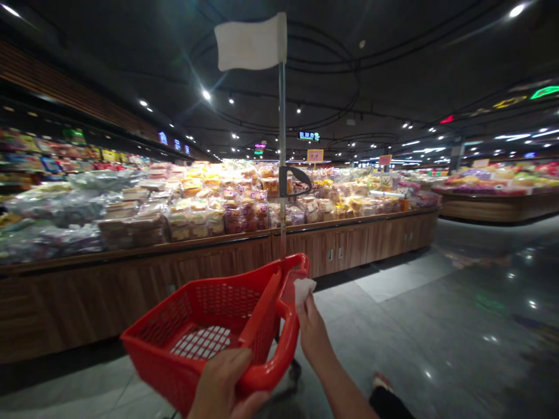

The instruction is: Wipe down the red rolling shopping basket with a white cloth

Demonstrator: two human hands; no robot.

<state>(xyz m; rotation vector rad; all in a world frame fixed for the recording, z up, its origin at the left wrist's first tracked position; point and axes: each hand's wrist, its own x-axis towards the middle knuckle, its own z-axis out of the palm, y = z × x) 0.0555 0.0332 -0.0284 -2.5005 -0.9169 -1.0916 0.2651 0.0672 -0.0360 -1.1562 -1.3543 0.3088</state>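
A red plastic shopping cart basket [205, 326] fills the lower middle of the view, with nothing visible inside. My left hand [225, 387] is closed round its red handle at the near rim. My right hand [312, 331] pinches a small white cloth or tissue [303, 289] against the far end of the handle. A metal pole [282, 157] rises from the cart's front and carries a white flag [251, 42] at its top.
A long wooden display counter [218, 262] piled with bagged snacks and baked goods runs along the left and ahead. Another stocked counter [498, 203] stands at the right. Glossy grey floor tiles [458, 314] stretch to the right. My shoe [384, 384] shows at the bottom.
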